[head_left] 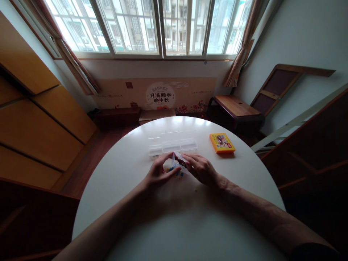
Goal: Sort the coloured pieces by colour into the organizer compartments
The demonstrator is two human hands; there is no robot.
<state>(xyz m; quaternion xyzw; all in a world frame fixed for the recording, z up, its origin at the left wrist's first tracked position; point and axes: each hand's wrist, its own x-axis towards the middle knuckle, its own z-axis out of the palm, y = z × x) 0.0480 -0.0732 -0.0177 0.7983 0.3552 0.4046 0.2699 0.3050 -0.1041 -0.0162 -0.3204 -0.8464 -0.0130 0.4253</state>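
Sitting at a round white table [174, 224], the person is holding a small clear plastic bag [175, 166] between both hands near the table's centre. The left hand [159, 173] is curling around the bag from the 9 o'clock side, thumb and fingers closing on its edge. The right hand [199, 167] is coming in from 3 o'clock, its fingertips pinching the bag's upper corner, with the rest of the fingers loosely bent. Small coloured pieces, blue and orange among them, are showing through the bag; what they are is too small to tell.

Just past the bag, toward 12 o'clock, a clear compartmented box [173, 146] is lying flat on the table, near the hands but apart from them. At about 2 o'clock an orange box [222, 143] with a printed picture on top is resting well apart from the hands; its lettering is too small to read.

Beyond the table, at 12 o'clock, a long cardboard panel [154, 95] is leaning along the wall under the window [160, 27]. Its round emblem is bearing the Chinese characters 月满颐和 over 映中秋, with a small arc of Latin letters above them that cannot be made out. A dark wooden bench [235, 107] is standing at about 1 o'clock, and wooden cabinets [35, 123] are running along the 9 o'clock side.
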